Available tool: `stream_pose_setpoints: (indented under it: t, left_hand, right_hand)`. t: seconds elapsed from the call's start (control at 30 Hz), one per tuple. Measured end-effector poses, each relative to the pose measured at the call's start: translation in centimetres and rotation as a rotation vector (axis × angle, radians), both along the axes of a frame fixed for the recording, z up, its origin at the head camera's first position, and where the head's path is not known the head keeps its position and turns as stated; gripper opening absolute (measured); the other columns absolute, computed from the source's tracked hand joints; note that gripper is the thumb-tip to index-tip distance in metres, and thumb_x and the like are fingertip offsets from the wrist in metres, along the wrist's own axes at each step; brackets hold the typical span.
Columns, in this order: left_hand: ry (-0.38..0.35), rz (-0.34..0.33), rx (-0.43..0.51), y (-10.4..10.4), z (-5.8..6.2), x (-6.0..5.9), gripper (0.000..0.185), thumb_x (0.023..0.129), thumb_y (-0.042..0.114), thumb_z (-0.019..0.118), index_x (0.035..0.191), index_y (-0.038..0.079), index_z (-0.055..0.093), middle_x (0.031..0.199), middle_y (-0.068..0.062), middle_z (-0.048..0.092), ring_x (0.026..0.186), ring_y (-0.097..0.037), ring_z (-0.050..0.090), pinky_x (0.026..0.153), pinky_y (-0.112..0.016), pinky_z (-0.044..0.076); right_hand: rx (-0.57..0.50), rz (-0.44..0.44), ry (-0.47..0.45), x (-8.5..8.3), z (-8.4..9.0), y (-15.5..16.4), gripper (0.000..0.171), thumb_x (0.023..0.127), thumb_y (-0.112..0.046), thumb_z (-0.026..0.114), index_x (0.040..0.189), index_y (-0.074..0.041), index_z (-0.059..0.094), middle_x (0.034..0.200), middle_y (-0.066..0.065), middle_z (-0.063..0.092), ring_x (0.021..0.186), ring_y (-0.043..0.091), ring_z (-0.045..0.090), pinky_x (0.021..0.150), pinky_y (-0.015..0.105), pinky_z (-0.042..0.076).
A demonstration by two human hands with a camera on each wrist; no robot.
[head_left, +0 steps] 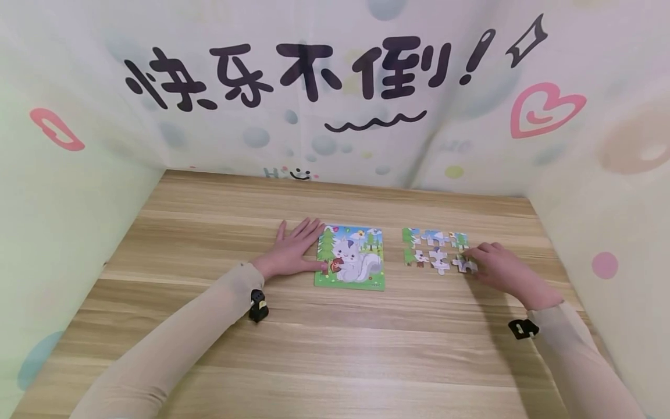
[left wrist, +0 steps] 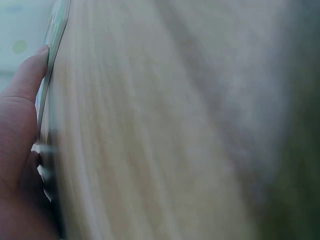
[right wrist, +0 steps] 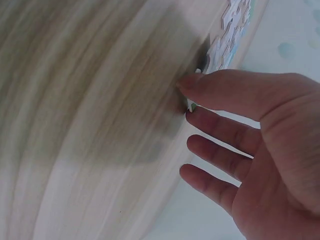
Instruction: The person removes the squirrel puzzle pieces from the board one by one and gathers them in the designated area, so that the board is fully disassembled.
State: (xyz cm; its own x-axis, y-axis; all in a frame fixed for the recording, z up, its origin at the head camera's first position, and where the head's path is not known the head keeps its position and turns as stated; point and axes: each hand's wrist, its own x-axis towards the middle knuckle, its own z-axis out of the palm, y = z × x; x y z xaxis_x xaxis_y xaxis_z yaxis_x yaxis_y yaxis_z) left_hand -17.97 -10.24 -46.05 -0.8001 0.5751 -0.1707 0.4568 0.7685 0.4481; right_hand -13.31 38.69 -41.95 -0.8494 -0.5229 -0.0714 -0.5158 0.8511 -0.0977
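Observation:
A square puzzle board [head_left: 352, 273] printed with a grey squirrel and trees lies flat on the table. My left hand [head_left: 287, 256] rests at its left side, palm down with fingers spread. The thumb [left wrist: 31, 75] lies on the board's edge in the left wrist view. To the right of the board, several loose jigsaw pieces [head_left: 439, 262] lie in two short rows. My right hand [head_left: 505, 270] is at the right end of these rows. In the right wrist view, its thumb and index finger pinch a puzzle piece [right wrist: 193, 106], mostly hidden; the other fingers are extended.
The wood-grain table [head_left: 335, 355] carries the board and pieces. A printed white curtain [head_left: 293, 139] with black lettering stands along its back edge, and pale curtains hang at both sides. Each sleeve has a small black wrist device [head_left: 259, 306].

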Motion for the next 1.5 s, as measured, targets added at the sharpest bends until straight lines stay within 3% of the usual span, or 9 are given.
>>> stream_pose_setpoints:
  t: [0.17,0.5,0.73,1.23,1.5]
  left_hand:
    - [0.002,0.000,0.005,0.1,-0.2,-0.1,0.104,0.094,0.062,0.066,0.168,0.012,0.013,0.175,-0.008,0.006,0.162,-0.031,-0.001,0.121,-0.067,-0.017]
    - [0.012,0.002,0.000,0.0,-0.8,-0.4,0.104,0.094,0.064,0.065,0.169,0.013,0.012,0.176,-0.008,0.006,0.162,-0.030,-0.001,0.121,-0.067,-0.017]
    - [0.001,-0.003,0.008,0.0,-0.3,-0.2,0.104,0.094,0.063,0.066,0.168,0.012,0.013,0.175,-0.009,0.007,0.162,-0.031,-0.001,0.120,-0.068,-0.016]
    - [-0.012,0.004,0.020,-0.2,0.1,0.1,0.102,0.095,0.061,0.066,0.168,0.011,0.015,0.175,-0.009,0.007,0.162,-0.031,-0.001,0.120,-0.068,-0.016]
    - [-0.011,-0.001,0.006,-0.1,0.2,0.0,0.103,0.095,0.063,0.065,0.168,0.011,0.014,0.176,-0.009,0.007,0.162,-0.031,-0.002,0.121,-0.068,-0.016]
  right_hand:
    - [-0.013,0.002,0.003,-0.1,0.1,0.0,0.041,0.080,-0.001,0.084,0.118,0.004,0.070,0.105,0.025,0.070,0.095,0.046,0.065,0.086,0.061,0.055]
    - [-0.048,-0.078,-0.042,-0.1,-0.1,0.9,0.035,0.084,-0.006,0.083,0.114,0.006,0.071,0.108,0.027,0.070,0.097,0.048,0.064,0.087,0.063,0.054]
    - [-0.080,-0.087,-0.038,-0.1,-0.7,1.0,0.033,0.086,-0.004,0.081,0.115,0.007,0.070,0.107,0.026,0.070,0.099,0.048,0.065,0.089,0.063,0.054]
    - [-0.071,-0.112,-0.065,0.1,-0.2,0.5,0.038,0.086,-0.004,0.082,0.119,0.007,0.068,0.108,0.027,0.068,0.101,0.049,0.063,0.090,0.065,0.053]
    - [-0.082,-0.150,-0.106,0.1,0.0,0.7,0.038,0.091,-0.012,0.079,0.122,0.007,0.067,0.112,0.028,0.068,0.105,0.051,0.062,0.093,0.067,0.051]
